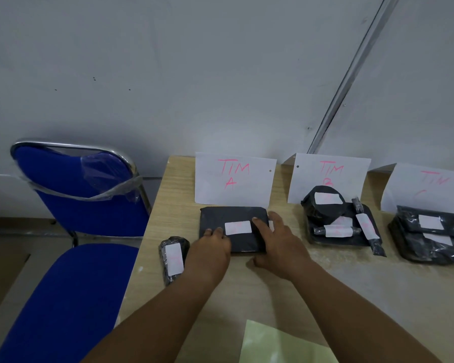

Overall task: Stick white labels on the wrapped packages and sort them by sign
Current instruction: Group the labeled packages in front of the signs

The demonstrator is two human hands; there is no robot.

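Desk (338,289): pale wood-grain top against a grey wall, with three paper signs propped along its far edge.
Sign A (233,179): white sheet with "TIM A" in pink, standing just behind the flat black package.
Sign B (330,176): white sheet with pink "TIM" and a letter partly hidden by a round parcel.
Sign C (430,187): white sheet at the right edge, its pink lettering faint and cut off.
Flat black package (232,221): lies on the desk in front of sign A, with both hands on it.
White label (238,227): stuck on top of the flat black package, between the two hands.
Left hand (211,247): palm down on the package's near left part, fingers (216,231) bunched together, tips touching the label's left end.
Right hand (278,244): palm down over the package's right side, fingers spread, one fingertip beside the label's right end.
Small wrapped package (173,258): labelled, lying near the desk's left edge, left of the left hand.
Pile at sign B (346,226): a round parcel and thin rolls, all labelled, stacked on a flat package.
Pile at sign C (430,234): flat labelled packages stacked.
Blue chair (71,231): left of the desk, plastic film across its backrest.
Pale yellow-green sheet (281,344): at the near edge of the desk.
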